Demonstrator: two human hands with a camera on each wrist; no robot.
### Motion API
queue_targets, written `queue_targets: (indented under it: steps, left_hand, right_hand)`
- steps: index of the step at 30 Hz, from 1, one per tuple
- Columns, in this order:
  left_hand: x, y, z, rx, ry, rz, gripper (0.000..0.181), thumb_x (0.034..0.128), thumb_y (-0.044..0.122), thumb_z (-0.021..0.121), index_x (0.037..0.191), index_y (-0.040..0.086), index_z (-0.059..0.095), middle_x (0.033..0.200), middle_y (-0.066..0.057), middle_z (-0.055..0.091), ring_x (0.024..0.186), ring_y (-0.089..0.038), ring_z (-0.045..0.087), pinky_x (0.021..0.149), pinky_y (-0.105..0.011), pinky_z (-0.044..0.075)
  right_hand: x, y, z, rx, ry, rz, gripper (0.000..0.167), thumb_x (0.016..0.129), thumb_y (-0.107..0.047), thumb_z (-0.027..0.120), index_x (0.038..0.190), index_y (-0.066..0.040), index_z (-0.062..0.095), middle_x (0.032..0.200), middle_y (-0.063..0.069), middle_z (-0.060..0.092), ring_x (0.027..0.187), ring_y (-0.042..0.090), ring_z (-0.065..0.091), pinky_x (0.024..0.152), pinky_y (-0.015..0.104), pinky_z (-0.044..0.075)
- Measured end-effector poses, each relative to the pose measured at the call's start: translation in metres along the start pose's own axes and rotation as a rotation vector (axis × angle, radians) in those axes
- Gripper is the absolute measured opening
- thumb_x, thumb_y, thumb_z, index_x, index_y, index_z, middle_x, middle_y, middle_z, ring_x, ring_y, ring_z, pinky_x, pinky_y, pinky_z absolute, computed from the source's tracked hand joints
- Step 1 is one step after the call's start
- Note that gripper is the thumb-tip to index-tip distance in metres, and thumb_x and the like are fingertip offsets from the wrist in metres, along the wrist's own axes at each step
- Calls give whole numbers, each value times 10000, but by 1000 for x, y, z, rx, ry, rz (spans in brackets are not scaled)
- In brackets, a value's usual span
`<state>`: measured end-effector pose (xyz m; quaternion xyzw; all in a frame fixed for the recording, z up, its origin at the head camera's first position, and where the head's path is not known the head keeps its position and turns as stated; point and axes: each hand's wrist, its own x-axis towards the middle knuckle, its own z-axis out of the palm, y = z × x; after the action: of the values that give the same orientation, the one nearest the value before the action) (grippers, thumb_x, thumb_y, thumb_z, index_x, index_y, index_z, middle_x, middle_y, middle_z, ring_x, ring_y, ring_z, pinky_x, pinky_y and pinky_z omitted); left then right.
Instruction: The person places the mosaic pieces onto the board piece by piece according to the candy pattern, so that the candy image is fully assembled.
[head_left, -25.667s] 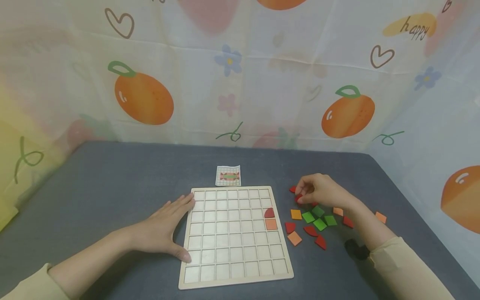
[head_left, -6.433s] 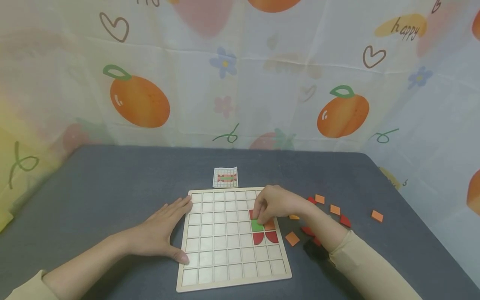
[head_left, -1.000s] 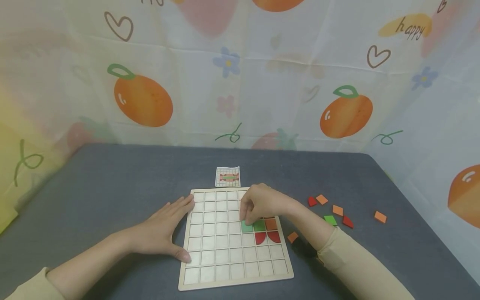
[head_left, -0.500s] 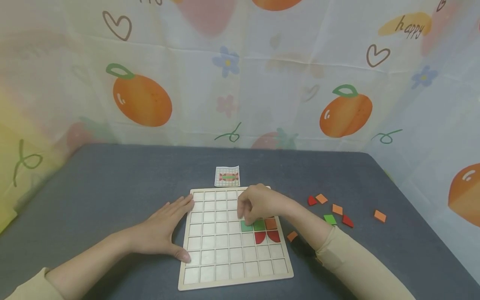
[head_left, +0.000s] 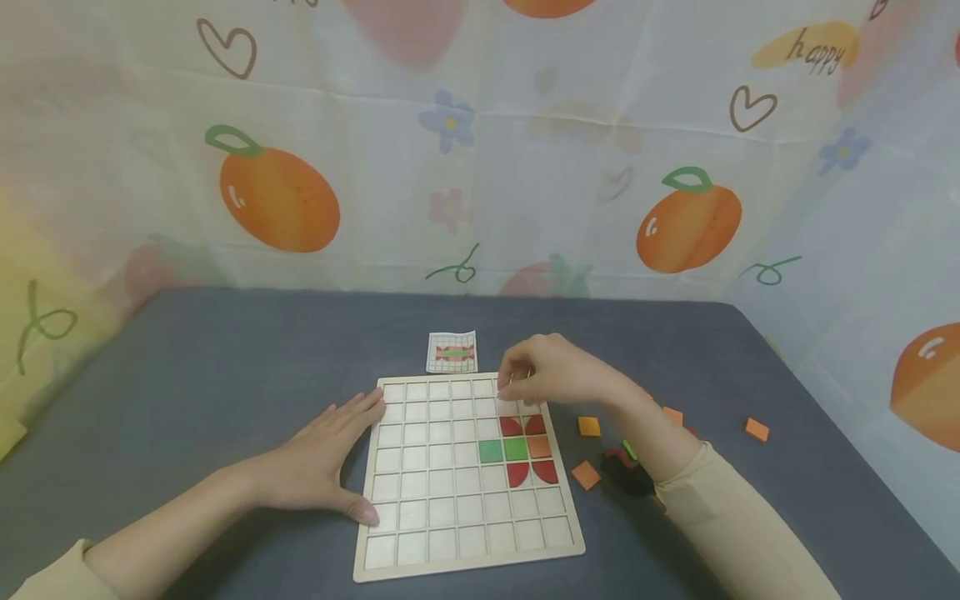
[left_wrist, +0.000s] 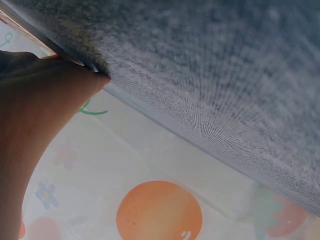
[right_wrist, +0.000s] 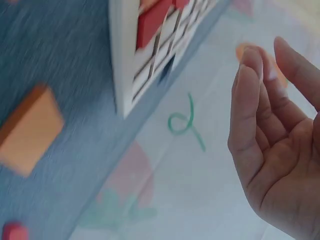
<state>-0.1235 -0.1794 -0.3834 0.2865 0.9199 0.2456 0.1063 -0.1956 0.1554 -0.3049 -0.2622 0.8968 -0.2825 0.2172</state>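
A pale wooden grid board (head_left: 468, 566) lies on the dark table. Along its left edge rests my left hand (head_left: 311, 458), thumb and fingers spread, touching the frame. Above the board's upper right corner hovers my right hand (head_left: 562, 371); the right wrist view shows the hand (right_wrist: 280, 135) with loosely bent fingers and nothing between them. Set in the grid are a teal-green square tile (head_left: 491, 452), a bright green square tile (head_left: 515, 449), an orange square tile (head_left: 539, 447) and several red quarter-round tiles, one red tile (head_left: 518, 475) below the green one.
A small printed pattern card (head_left: 452, 352) lies behind the board. Right of the board are loose tiles: a yellow-orange square (head_left: 589, 427), an orange square (head_left: 587, 475), another orange square (head_left: 757, 429) farther right, and others partly hidden by my right forearm. A printed cloth (head_left: 480, 183) hangs behind.
My right hand has lifted off the teal-green tile and moved up and right, uncovering it and the upper red tiles. The left hand stays on the board's edge. Earlier, fewer tiles lay in the grid.
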Motion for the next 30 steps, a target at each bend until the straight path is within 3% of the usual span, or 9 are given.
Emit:
queue_targets:
  steps: [8, 15, 24, 30]
  left_hand:
    - [0, 1, 0, -5, -11, -9, 1318, 611, 714, 781, 1560, 0, 210, 1672, -159, 132, 1527, -465, 135, 1178, -704, 150]
    - [2, -1, 1, -11, -38, -37, 1333, 609, 752, 755, 1567, 12, 197, 1681, -135, 107, 1540, -439, 112, 1197, -686, 135]
    - [0, 1, -2, 6, -36, -20, 1322, 619, 716, 775, 1566, 2, 191, 1676, -157, 113, 1529, -465, 126, 1178, -710, 158]
    - [0, -1, -1, 1, -37, -17, 1317, 622, 708, 782, 1564, 0, 194, 1675, -156, 117, 1528, -466, 128, 1178, -711, 155]
  right_hand:
    - [-25, 34, -23, -32, 28, 81, 177, 901, -233, 706, 1049, -137, 720, 926, 45, 736, 835, 229, 686, 722, 300, 553]
    - [-50, 66, -38, 12, -9, 156, 236, 891, -201, 714, 1098, -89, 697, 949, 39, 736, 834, 248, 673, 706, 396, 552]
    - [-74, 100, -43, 101, -81, 178, 354, 791, -68, 787, 1124, -30, 671, 1048, 120, 677, 926, 202, 633, 746, 297, 578]
    - [-88, 125, -49, 111, -137, 161, 376, 756, -33, 801, 1104, -16, 658, 1025, 134, 642, 912, 203, 596, 709, 254, 572]
